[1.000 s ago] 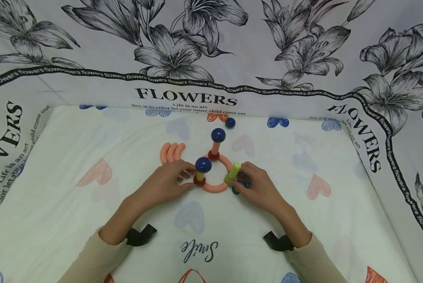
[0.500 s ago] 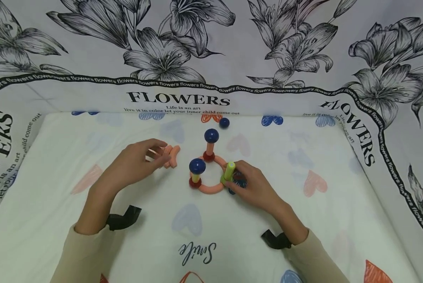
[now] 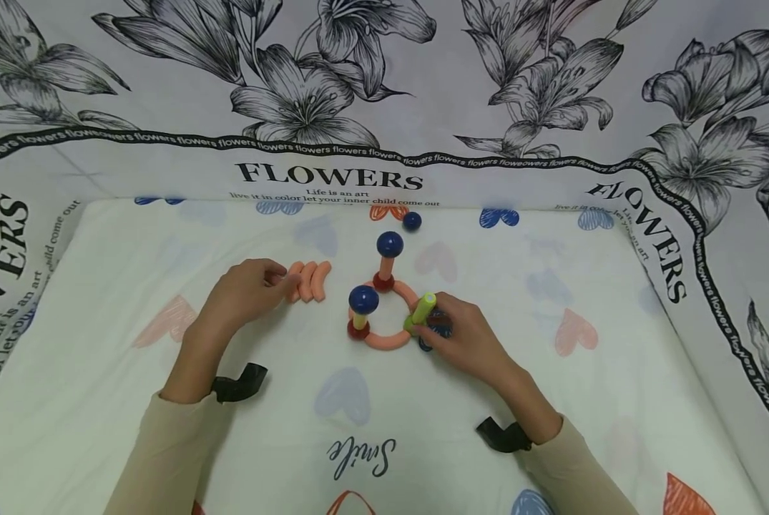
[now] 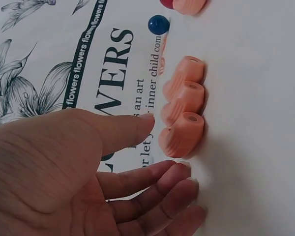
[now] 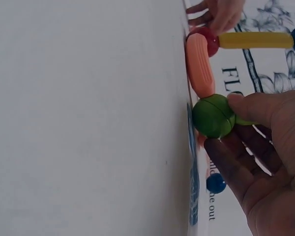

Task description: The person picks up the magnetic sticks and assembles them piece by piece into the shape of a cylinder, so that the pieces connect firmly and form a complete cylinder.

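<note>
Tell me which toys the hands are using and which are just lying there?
In use: left hand at the curved orange pieces; right hand holding the green stick on the orange ring.

Lying about: loose blue ball; heart-print sheet.

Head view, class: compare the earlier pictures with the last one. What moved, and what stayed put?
The left hand left the ring's red ball and moved out left to the three loose orange curved pieces; its fingers are at the nearest one, no grip yet. The right hand kept holding the green stick. The orange ring and two blue-topped posts stayed.

Left hand (image 4: 64, 167) — beside curved pieces (image 4: 183, 113)
</note>
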Tool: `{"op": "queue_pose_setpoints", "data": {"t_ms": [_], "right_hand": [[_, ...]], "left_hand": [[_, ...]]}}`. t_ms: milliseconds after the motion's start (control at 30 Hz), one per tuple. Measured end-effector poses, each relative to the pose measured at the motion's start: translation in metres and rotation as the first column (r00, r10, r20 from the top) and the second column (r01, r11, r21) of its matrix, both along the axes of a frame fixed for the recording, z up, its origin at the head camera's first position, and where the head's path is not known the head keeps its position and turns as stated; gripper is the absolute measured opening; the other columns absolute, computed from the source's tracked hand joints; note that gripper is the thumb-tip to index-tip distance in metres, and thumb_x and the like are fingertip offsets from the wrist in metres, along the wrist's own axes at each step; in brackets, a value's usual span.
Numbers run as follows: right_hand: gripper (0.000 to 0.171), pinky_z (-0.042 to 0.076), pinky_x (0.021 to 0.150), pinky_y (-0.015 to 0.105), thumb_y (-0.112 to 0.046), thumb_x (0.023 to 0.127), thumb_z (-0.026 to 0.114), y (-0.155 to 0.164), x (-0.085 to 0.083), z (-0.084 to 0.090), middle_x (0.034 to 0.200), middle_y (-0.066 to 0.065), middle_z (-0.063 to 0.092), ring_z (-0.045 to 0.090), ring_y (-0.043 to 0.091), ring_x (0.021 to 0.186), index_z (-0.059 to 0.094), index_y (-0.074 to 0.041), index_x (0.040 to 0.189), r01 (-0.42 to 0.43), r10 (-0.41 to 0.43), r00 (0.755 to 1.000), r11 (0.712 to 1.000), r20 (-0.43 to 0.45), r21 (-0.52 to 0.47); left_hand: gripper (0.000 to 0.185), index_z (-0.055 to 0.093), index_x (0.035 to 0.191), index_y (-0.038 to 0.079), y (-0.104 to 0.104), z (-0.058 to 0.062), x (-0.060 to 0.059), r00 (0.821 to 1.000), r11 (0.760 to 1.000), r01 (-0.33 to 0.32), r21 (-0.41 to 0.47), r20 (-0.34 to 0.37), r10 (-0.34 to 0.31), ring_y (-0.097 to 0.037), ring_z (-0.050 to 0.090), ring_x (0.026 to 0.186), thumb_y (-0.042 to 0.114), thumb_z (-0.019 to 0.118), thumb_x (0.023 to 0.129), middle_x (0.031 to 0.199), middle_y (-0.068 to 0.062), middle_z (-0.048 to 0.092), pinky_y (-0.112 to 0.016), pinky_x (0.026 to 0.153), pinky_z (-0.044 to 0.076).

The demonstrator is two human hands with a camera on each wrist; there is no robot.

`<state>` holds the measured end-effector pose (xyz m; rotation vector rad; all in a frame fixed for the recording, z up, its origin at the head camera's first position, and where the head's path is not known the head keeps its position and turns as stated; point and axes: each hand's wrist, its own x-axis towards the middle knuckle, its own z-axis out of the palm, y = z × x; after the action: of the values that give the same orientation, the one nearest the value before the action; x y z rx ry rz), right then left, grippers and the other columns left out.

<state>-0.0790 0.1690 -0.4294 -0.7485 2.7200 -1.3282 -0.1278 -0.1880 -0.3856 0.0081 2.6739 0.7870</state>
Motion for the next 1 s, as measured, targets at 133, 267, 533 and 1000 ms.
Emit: {"op": "queue_pose_setpoints", "data": {"t_ms": [133, 267, 533, 1000], "right_hand": [[0.026, 0.064, 0.088, 0.031, -0.007, 0.092, 0.082, 0.001, 0.001, 0.000, 0.109, 0.007, 0.076, 0.078, 0.022, 0.104, 0.067, -0.007, 0.113, -0.003, 0.003, 1.000, 1.000, 0.010, -0.009], [0.028, 0.064, 0.089, 0.031, -0.008, 0.092, 0.082, 0.001, 0.001, 0.001, 0.110, 0.007, 0.075, 0.078, 0.022, 0.105, 0.067, -0.007, 0.115, -0.008, 0.008, 1.000, 1.000, 0.017, 0.000], [0.025, 0.064, 0.090, 0.030, -0.008, 0.091, 0.083, 0.000, 0.001, 0.002, 0.109, 0.005, 0.071, 0.076, 0.019, 0.105, 0.069, -0.009, 0.112, -0.013, 0.013, 1.000, 1.000, 0.015, -0.001], [0.024, 0.064, 0.090, 0.030, -0.007, 0.091, 0.083, 0.001, 0.001, 0.001, 0.109, 0.005, 0.071, 0.076, 0.019, 0.104, 0.070, -0.009, 0.112, -0.018, 0.018, 1.000, 1.000, 0.005, 0.001]], "left_hand": [[0.060, 0.065, 0.138, 0.000, 0.002, -0.004, -0.002, 1.000, 1.000, -0.005, -0.003, -0.024, 0.004, -0.037, 0.066, 0.111, 0.049, 0.056, 0.106, 0.124, -0.021, 0.071, -0.048, 0.088, 0.054], [0.057, 0.066, 0.135, 0.000, 0.001, -0.008, -0.001, 0.998, 1.000, -0.016, -0.004, -0.063, 0.015, -0.036, 0.068, 0.108, 0.048, 0.054, 0.106, 0.122, -0.020, 0.073, -0.047, 0.085, 0.054], [0.048, 0.071, 0.129, -0.002, 0.007, -0.007, 0.000, 0.991, 0.997, -0.078, -0.011, -0.106, 0.076, -0.040, 0.069, 0.112, 0.036, 0.062, 0.101, 0.122, -0.022, 0.075, -0.048, 0.085, 0.057], [0.048, 0.073, 0.125, 0.001, 0.005, -0.006, 0.001, 0.990, 0.993, -0.110, 0.033, -0.085, 0.112, -0.036, 0.072, 0.103, 0.041, 0.062, 0.102, 0.117, -0.020, 0.077, -0.038, 0.076, 0.055]]}}
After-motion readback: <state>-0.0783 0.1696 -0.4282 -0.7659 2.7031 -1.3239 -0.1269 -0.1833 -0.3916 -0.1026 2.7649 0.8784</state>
